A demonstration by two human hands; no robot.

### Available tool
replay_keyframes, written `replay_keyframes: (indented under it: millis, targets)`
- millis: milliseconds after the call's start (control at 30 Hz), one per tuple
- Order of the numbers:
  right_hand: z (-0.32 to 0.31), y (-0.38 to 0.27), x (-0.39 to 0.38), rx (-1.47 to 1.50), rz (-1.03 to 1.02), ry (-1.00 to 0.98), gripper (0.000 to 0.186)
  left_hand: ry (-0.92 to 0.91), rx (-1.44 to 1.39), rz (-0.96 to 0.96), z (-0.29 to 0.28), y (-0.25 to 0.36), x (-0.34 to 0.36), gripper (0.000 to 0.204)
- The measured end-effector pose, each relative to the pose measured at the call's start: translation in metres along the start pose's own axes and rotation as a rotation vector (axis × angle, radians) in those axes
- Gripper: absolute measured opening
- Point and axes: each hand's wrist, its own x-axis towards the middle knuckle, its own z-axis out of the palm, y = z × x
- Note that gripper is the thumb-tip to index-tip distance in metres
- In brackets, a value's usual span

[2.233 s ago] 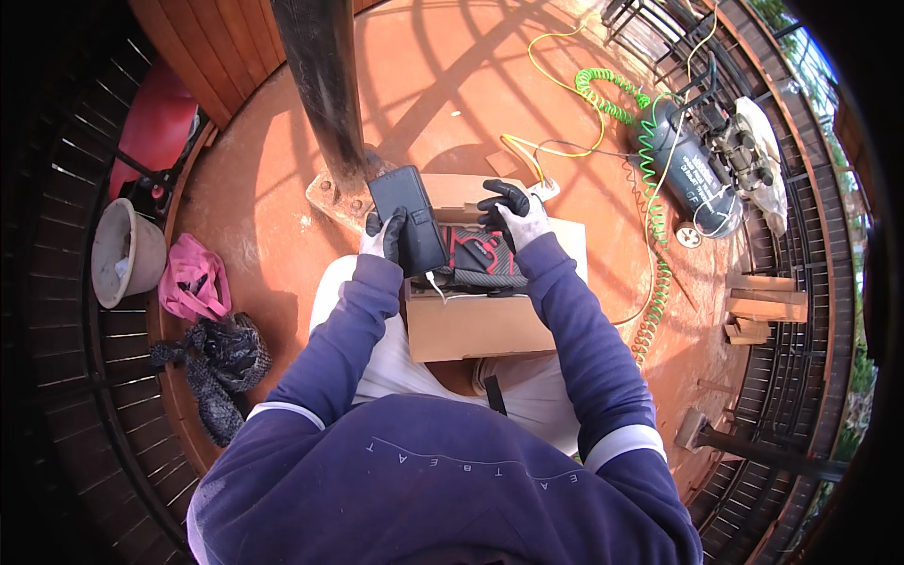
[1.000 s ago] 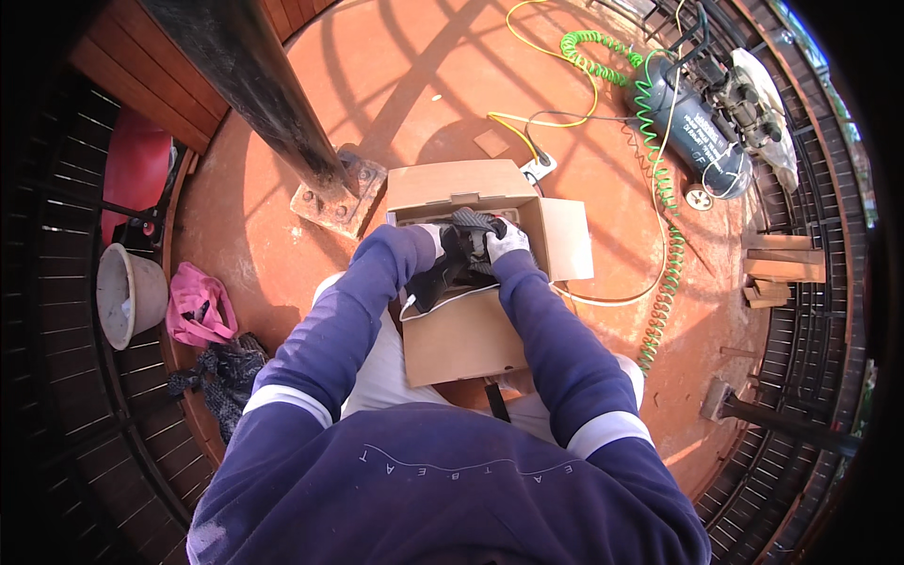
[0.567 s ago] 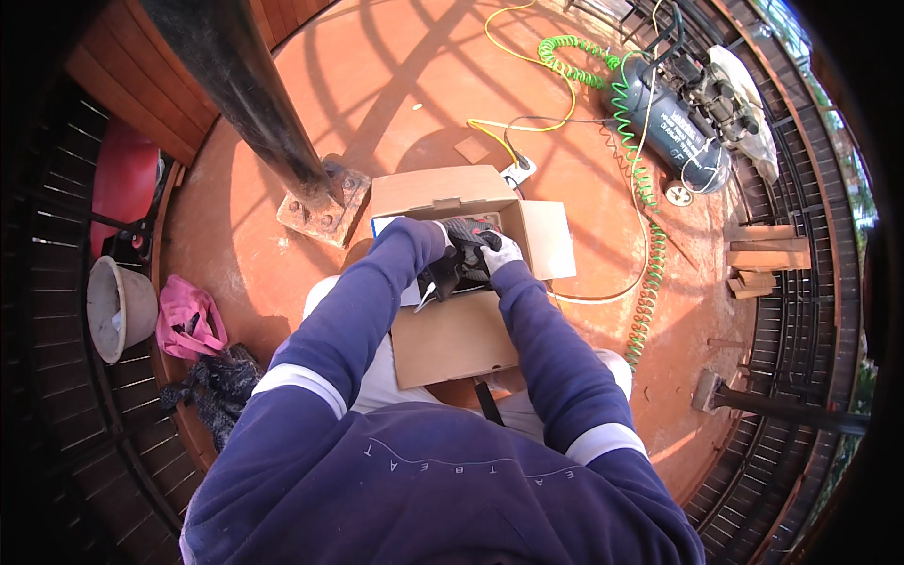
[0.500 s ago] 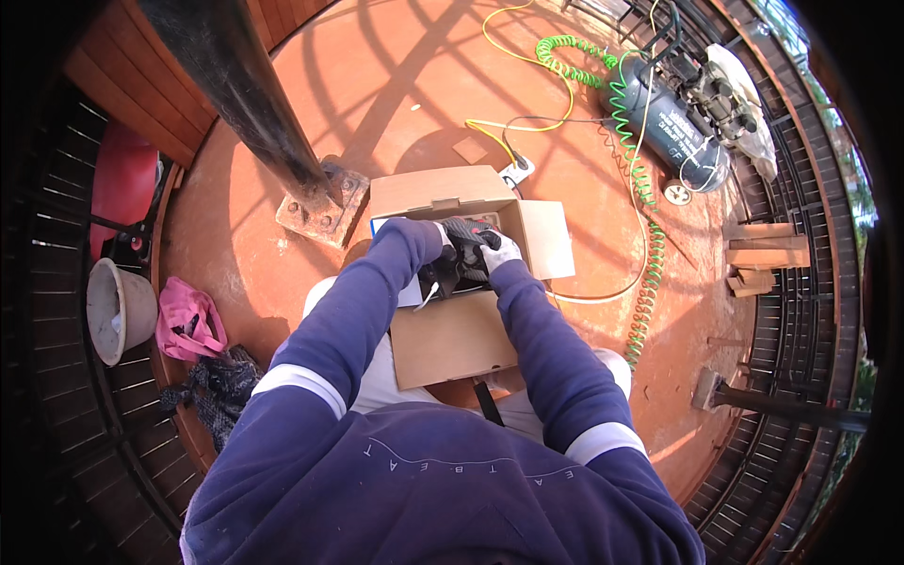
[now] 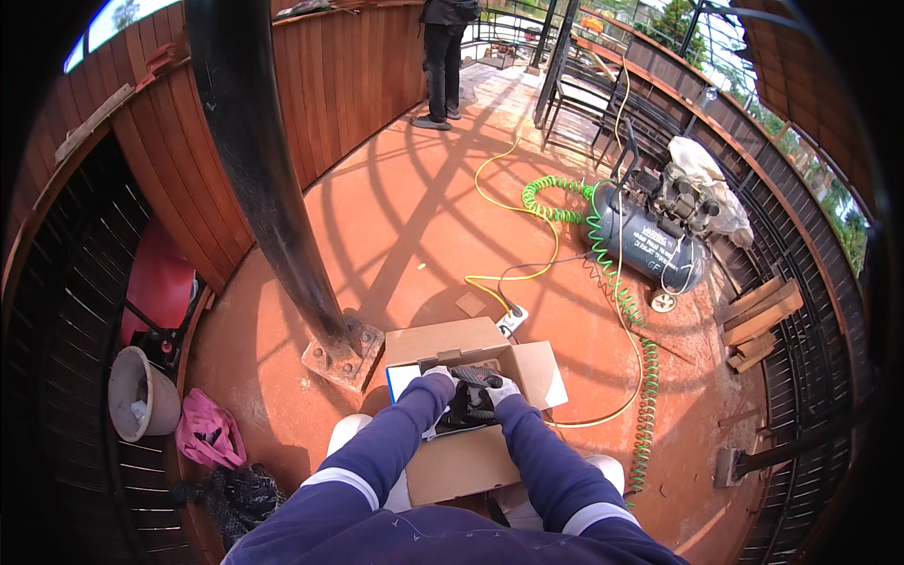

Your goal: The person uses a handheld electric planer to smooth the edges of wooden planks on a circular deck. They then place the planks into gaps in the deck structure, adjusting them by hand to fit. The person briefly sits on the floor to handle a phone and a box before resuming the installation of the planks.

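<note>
An open cardboard box (image 5: 457,463) lies between my legs, with dark things (image 5: 468,411) inside. My left hand (image 5: 440,375), in a white and black glove and partly hidden by its sleeve, is closed on a dark grey textured item (image 5: 476,377) with red bits, at the box's opening. My right hand (image 5: 501,388), gloved alike, grips the same item from the right. Just beyond the box is a white power strip (image 5: 511,320).
Black steel post (image 5: 264,188) on a bolted baseplate (image 5: 344,363). Compressor (image 5: 650,240) with green coiled hose (image 5: 647,424) at right, beside wood offcuts (image 5: 758,320). Bucket (image 5: 132,395), pink cloth (image 5: 207,428) and black bundle (image 5: 240,499) at left. Person in dark trousers (image 5: 443,66) stands at back.
The dark device my left hand held up has gone down into the box, and both hands now grip the textured item. The view has tilted up, bringing the person at the back into sight.
</note>
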Motion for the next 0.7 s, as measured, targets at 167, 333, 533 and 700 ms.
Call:
replay_keyframes:
  millis: [167, 333, 533, 700]
  targets:
    - [0.009, -0.004, -0.005, 0.041, 0.092, 0.117, 0.024, -0.189, -0.161, 0.521, -0.003, -0.032, -0.003, 0.040]
    - [0.006, 0.021, 0.009, 0.353, 0.169, -0.102, 0.022, -0.021, -0.190, 0.164, 0.024, -0.032, 0.013, 0.050]
    - [0.015, 0.017, 0.005, 0.061, 0.117, 0.069, 0.019, 0.025, -0.057, -0.129, 0.022, 0.002, -0.005, 0.060]
    - [0.025, -0.027, -0.006, -0.057, 0.115, 0.179, 0.031, -0.096, -0.012, -0.023, 0.048, -0.034, 0.039, 0.060]
